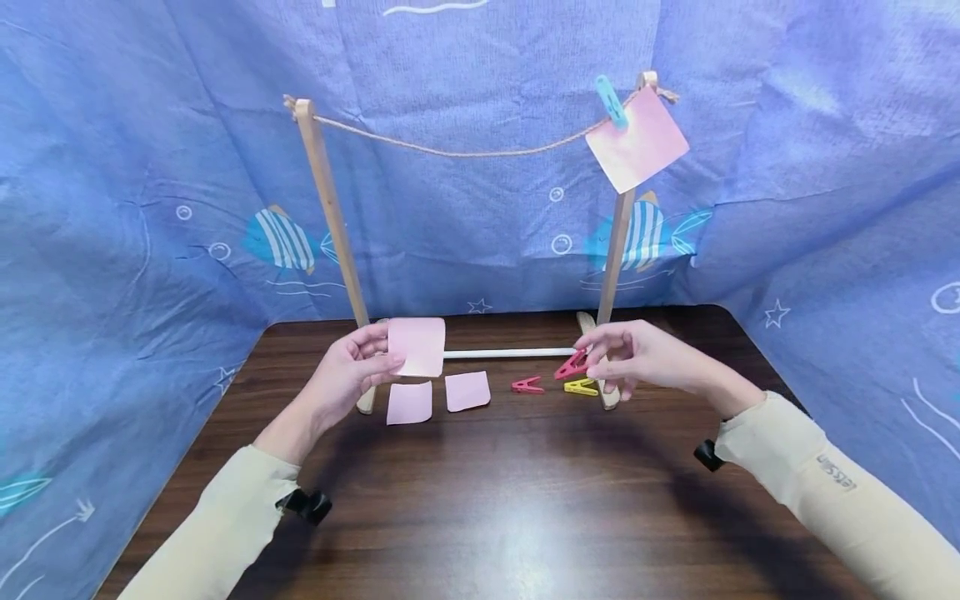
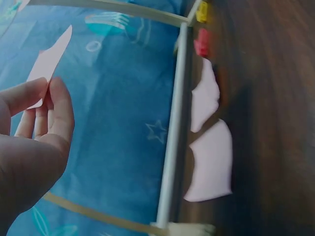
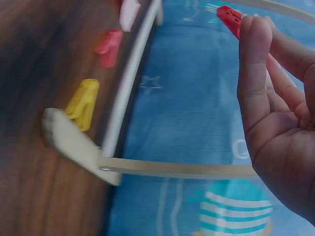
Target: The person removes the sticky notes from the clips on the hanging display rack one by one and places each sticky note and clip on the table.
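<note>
My left hand [image 1: 352,367] pinches a square pink paper note [image 1: 417,346] between thumb and fingers, raised over the table. In the left wrist view that paper [image 2: 51,61] stands nearly edge-on above the fingertips. My right hand [image 1: 637,354] pinches a red clothespin [image 1: 572,365], also in the air; in the right wrist view the clothespin [image 3: 229,19] pokes out past the thumb and forefinger. Above, a light-blue clothespin [image 1: 612,102] clips another pink paper [image 1: 637,142] to a string [image 1: 457,154] near the right post. That paper hangs tilted.
Two pink papers [image 1: 409,403] lie on the brown table [image 1: 480,500], with a second red clothespin [image 1: 528,385] and a yellow clothespin [image 1: 581,387] to their right. Wooden posts [image 1: 333,212] hold the string, joined low down by a white rod [image 1: 510,353]. Blue patterned cloth [image 1: 465,233] stands behind.
</note>
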Action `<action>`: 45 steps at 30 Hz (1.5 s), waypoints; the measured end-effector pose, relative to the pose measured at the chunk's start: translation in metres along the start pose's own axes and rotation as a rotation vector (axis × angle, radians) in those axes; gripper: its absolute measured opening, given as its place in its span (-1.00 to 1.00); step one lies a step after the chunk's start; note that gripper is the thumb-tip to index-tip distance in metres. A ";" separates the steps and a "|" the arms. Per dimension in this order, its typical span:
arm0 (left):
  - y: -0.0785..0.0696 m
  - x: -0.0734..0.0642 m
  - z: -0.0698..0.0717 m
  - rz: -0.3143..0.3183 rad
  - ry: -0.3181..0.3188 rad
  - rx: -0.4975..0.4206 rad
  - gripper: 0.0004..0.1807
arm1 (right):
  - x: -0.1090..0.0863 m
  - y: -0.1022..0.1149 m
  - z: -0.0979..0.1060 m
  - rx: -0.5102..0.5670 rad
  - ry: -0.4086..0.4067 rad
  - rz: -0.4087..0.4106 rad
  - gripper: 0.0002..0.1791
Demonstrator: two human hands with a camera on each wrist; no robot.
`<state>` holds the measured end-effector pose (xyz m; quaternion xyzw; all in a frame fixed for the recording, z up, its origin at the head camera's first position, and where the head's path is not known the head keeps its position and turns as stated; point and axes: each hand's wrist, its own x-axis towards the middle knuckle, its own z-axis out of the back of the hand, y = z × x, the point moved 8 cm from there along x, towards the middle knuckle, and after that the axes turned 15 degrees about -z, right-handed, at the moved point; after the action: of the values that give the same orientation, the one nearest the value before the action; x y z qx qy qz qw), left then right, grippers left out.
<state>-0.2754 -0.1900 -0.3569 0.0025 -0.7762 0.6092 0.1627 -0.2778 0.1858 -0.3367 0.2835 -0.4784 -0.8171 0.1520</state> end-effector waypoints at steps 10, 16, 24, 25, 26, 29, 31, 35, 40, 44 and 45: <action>0.055 -0.038 0.024 0.169 0.044 0.072 -0.86 | 0.012 -0.046 -0.014 -0.031 0.024 -0.069 -0.54; 0.072 -0.049 0.037 0.231 0.014 0.138 -0.73 | 0.012 -0.056 -0.010 -0.033 0.010 -0.054 -0.56; 0.084 -0.066 0.044 0.296 0.044 0.198 -0.57 | 0.010 -0.078 -0.012 -0.005 0.016 -0.050 -0.54; 0.086 -0.068 0.045 0.304 0.057 0.203 -0.55 | 0.010 -0.081 -0.012 0.003 0.018 -0.053 -0.54; 0.088 -0.071 0.047 0.315 0.067 0.212 -0.54 | 0.010 -0.085 -0.013 0.014 0.021 -0.058 -0.53; 0.093 -0.077 0.051 0.341 0.089 0.250 -0.53 | 0.012 -0.096 -0.015 0.038 0.025 -0.078 -0.52; 0.095 -0.079 0.054 0.350 0.101 0.280 -0.55 | 0.014 -0.104 -0.016 0.050 0.025 -0.094 -0.51; 0.094 -0.081 0.057 0.346 0.141 0.346 -0.57 | 0.018 -0.117 -0.018 0.059 0.018 -0.116 -0.53; 0.094 -0.082 0.057 0.362 0.185 0.399 -0.60 | 0.019 -0.126 -0.017 0.049 0.013 -0.125 -0.56; 0.096 -0.081 0.060 0.378 0.173 0.424 -0.65 | 0.019 -0.130 -0.018 0.046 0.015 -0.128 -0.56; 0.097 -0.082 0.060 0.383 0.168 0.428 -0.66 | 0.019 -0.131 -0.019 0.045 0.019 -0.133 -0.56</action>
<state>-0.2327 -0.2380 -0.4815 -0.1599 -0.6002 0.7767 0.1043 -0.2786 0.2277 -0.4635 0.3257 -0.4753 -0.8117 0.0955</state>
